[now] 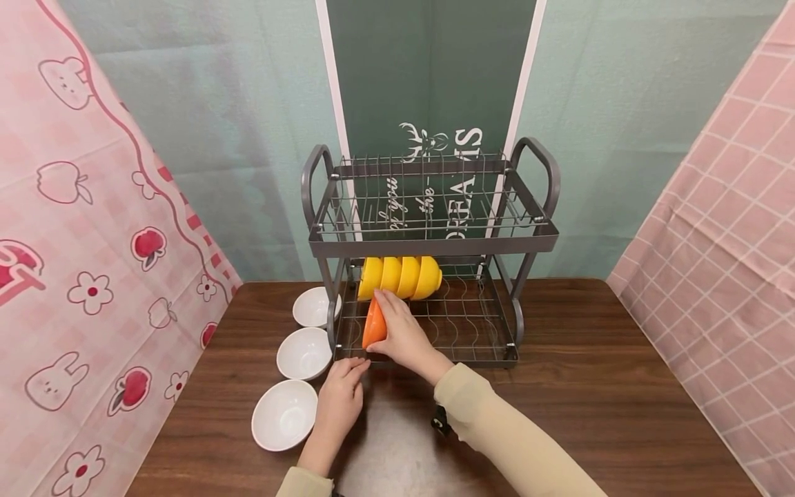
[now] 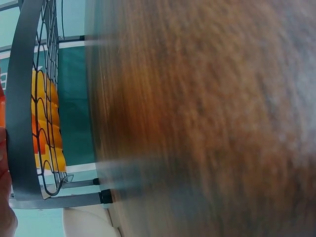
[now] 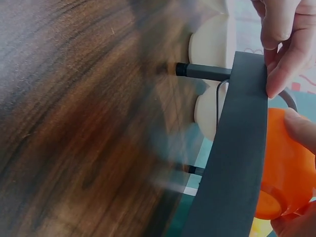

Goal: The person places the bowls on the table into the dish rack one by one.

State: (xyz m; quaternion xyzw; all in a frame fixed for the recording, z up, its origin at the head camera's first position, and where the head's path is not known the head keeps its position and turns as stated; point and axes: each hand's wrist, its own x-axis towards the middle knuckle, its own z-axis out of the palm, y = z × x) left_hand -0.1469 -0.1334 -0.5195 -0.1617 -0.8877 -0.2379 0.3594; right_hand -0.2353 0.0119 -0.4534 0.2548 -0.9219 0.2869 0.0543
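Note:
An orange bowl stands on its side at the left front of the lower rack tier, and my right hand grips it with thumb below and fingers above. Several yellow bowls sit nested on their sides behind it. The fingers of my left hand touch the rack's front edge near its left corner. In the right wrist view, the left hand's fingertips rest at the dark rack edge, beside the orange bowl. The left wrist view shows yellow bowls through the wires.
Three white bowls stand in a row on the wooden table, left of the rack. The upper tier, with a curved handle at each side, overhangs the lower one. Patterned cloths hang around the table.

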